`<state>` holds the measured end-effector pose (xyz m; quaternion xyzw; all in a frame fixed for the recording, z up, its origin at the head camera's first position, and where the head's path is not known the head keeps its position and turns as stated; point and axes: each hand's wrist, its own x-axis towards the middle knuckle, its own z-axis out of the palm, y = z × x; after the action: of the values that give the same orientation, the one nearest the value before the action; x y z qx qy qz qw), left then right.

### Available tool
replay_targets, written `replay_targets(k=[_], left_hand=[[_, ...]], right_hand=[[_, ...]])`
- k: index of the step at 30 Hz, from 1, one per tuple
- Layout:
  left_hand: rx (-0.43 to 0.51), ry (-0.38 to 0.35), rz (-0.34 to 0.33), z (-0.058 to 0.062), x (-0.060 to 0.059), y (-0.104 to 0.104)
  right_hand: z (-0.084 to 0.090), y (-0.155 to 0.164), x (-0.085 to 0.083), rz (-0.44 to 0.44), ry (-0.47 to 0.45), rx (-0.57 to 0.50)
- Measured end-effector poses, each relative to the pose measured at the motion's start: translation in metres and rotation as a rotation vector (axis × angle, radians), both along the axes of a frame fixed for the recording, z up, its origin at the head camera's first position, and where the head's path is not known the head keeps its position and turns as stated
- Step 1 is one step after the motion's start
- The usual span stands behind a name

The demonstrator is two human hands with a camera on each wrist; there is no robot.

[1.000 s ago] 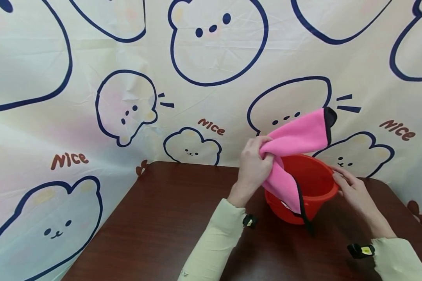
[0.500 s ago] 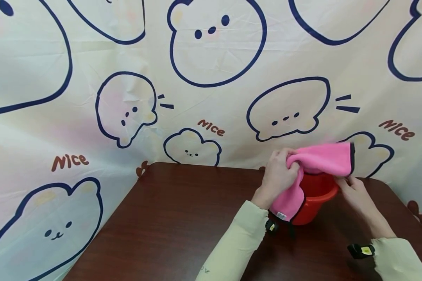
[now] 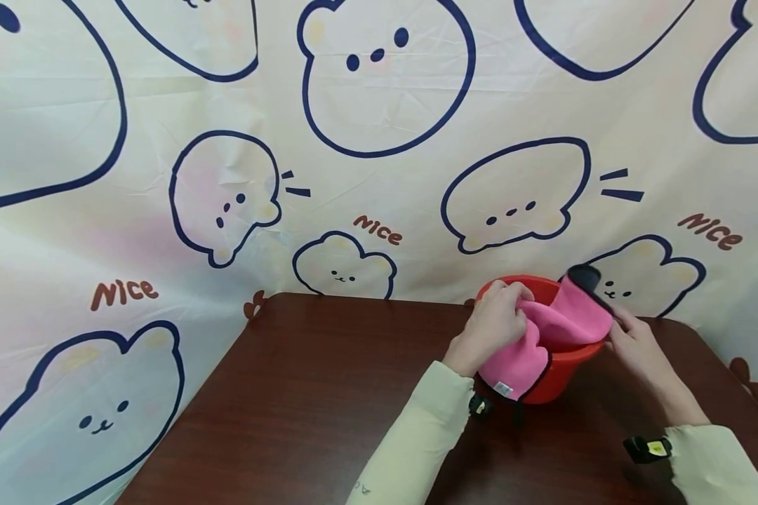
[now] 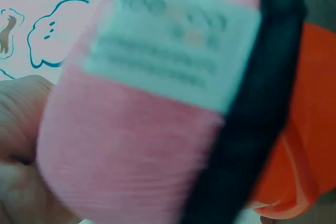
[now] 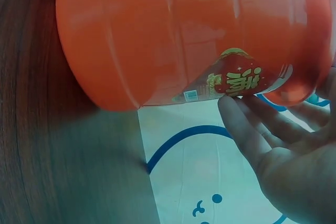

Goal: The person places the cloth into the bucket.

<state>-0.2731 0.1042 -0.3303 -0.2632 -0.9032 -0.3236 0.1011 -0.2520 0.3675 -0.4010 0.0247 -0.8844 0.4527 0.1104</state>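
Note:
A red plastic bowl stands on the dark wooden table at the back right. My left hand grips a bunched pink cloth with black trim and presses it into the bowl. One end of the cloth, with a white label, hangs over the near rim. My right hand rests with fairly straight fingers against the bowl's right side. In the left wrist view the cloth and its label fill the frame, blurred. The right wrist view shows the bowl's outside and fingers touching it.
A cream backdrop with blue bear outlines and "Nice" lettering hangs right behind the table. The table's left and back edges lie near the backdrop. Bare tabletop stretches left of the bowl.
The left hand has brought the cloth down from above the bowl into it. The cloth's raised far end has dropped onto the rim by the right hand. The bowl has moved back and right.

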Motion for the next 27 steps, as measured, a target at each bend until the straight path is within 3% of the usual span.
replay_targets(k=[3, 7, 9, 11, 15, 19, 23, 27], left_hand=[[0.082, 0.032, 0.036, -0.001, -0.002, 0.002], [0.347, 0.031, 0.106, -0.001, -0.003, 0.008], [0.437, 0.016, 0.09, 0.001, -0.002, 0.01], [0.46, -0.02, 0.023, 0.004, -0.002, 0.01], [0.365, -0.113, -0.144, 0.008, -0.001, 0.006], [0.1, -0.139, -0.241, 0.007, -0.003, -0.002], [-0.134, -0.058, -0.305, 0.004, -0.008, -0.018], [-0.172, 0.049, -0.272, -0.001, -0.014, -0.042]], right_hand=[[-0.001, -0.002, -0.001, 0.038, -0.014, 0.003], [-0.001, -0.004, 0.0, 0.056, -0.021, -0.003], [-0.001, -0.004, 0.0, 0.058, -0.026, -0.018], [-0.001, -0.004, -0.001, 0.06, -0.02, -0.015], [0.0, -0.004, -0.002, 0.074, -0.014, -0.022], [0.0, -0.004, -0.002, 0.083, -0.025, -0.032], [0.001, -0.002, -0.002, 0.077, -0.028, 0.006], [0.004, 0.005, 0.001, 0.066, 0.003, 0.055]])
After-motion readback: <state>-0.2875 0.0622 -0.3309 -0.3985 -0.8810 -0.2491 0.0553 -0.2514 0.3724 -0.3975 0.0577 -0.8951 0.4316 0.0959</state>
